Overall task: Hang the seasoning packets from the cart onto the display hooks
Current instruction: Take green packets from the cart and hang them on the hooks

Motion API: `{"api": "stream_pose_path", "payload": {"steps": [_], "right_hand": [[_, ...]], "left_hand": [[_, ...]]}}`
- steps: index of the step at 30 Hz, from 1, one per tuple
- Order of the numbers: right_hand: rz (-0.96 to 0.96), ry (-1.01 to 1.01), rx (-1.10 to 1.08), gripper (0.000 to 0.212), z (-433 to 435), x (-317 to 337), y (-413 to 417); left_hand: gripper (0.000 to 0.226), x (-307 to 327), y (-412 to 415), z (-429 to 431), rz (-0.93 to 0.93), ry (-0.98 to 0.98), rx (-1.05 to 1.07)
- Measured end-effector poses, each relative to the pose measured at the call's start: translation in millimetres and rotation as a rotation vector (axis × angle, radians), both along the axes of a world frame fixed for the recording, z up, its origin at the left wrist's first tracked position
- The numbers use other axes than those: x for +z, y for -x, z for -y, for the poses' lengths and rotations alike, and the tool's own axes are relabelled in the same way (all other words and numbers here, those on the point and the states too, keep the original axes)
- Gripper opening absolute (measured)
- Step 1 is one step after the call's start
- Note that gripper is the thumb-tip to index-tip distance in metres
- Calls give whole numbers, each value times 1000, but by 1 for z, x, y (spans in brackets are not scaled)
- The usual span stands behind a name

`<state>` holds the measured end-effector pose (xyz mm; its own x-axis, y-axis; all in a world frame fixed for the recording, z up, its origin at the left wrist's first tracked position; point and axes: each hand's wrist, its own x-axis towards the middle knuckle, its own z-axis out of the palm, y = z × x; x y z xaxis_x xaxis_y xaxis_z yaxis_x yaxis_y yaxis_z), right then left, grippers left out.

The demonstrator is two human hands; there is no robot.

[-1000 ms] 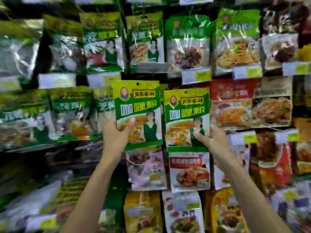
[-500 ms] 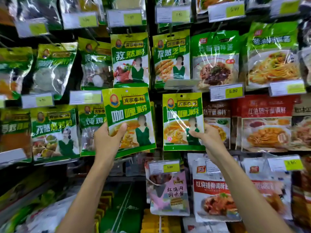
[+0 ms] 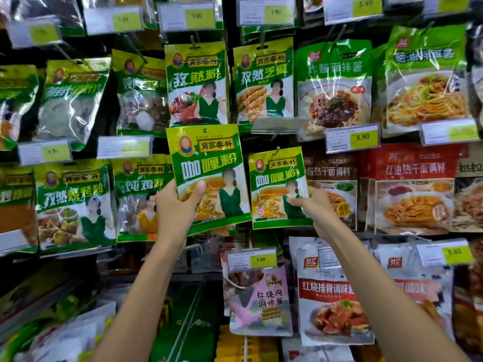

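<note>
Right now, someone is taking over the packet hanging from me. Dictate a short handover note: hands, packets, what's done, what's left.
Left hand grips a curry packet by its lower left corner, held up in front of the display, not on a hook.
Right hand pinches a second curry packet, whose top hole appears to sit on a hook.
Done: second packet seemingly hung.
Left: release it, then hang the left-hand packet.

Lighting bright and even, from the front and above; white glare streaks on the glossy noodle-sauce packet (image 3: 334, 87); dark shadow in gaps behind the rows; centre sharp; left edge and lower corners smeared, out of focus; wide-angle bowing toward the borders.
</note>
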<state>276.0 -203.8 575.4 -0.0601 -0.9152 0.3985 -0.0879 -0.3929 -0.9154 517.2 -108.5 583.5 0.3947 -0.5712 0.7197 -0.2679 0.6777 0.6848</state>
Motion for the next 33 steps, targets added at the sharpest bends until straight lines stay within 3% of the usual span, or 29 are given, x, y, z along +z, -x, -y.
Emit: {"api": "stream_pose_path", "payload": {"steps": [2,5,9,11,14,18,21,22,24,28,30,33], "right_hand": [[-56,-15,-38,34,12,1,-5],[-201,-32,-131,40,22,1,-9],[-364,-27,-189,30,22,-6,-3],[-434,98,-353,20,15,-12,1],[-252,327,-466,16,-11,-16,0],[-18,365,-184,14,-45,-6,-13],[26,300,40,32,-59,4,-23],[11,285,81,37,-62,6,-25],[-4,286,118,39,-65,7,-27],[75,277,61,20,-60,3,-23],[111,247,30,15,-55,0,-17],[132,221,-1,13,-47,-5,-8]], "left_hand": [[29,1,6,2,2,8,-1],[19,-2,10,5,10,-17,-49],[26,-10,14,7,-10,-30,-98],[40,-12,19,7,-40,-41,-137],[48,-17,26,9,-126,-48,-197],[48,-26,37,10,-200,-42,-300],[97,-27,52,9,-207,-82,-345],[100,-26,56,8,-185,-90,-356],[80,-22,65,7,-143,-98,-355],[18,-14,70,15,81,-114,-263],[14,-6,63,18,238,-1,-33],[21,19,44,20,390,283,500]]}}
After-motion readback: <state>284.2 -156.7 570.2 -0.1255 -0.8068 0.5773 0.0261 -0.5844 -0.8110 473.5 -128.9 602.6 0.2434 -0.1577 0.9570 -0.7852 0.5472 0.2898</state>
